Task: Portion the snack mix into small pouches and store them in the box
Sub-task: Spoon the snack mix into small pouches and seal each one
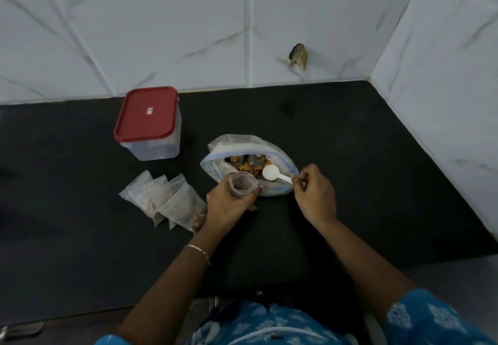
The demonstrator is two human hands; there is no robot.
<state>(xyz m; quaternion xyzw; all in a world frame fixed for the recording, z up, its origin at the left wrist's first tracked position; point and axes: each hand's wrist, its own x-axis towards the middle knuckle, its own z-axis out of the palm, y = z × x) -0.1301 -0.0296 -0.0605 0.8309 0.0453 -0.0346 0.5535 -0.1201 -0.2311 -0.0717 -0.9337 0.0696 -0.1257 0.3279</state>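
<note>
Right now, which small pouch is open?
The small pouch in the left hand, mouth held round; the filled pouches lie flat on the counter.

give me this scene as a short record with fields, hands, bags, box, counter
left hand: holds a small pouch upright, mouth open
right hand: pinches the handle of a white scoop, bowl over the big bag
big bag: open, snack mix inside, lying on the counter
filled pouches: a few lying together left of the left hand
box: clear, red lid on, behind the pouches
counter: dark, white tiled walls behind and at right
</note>
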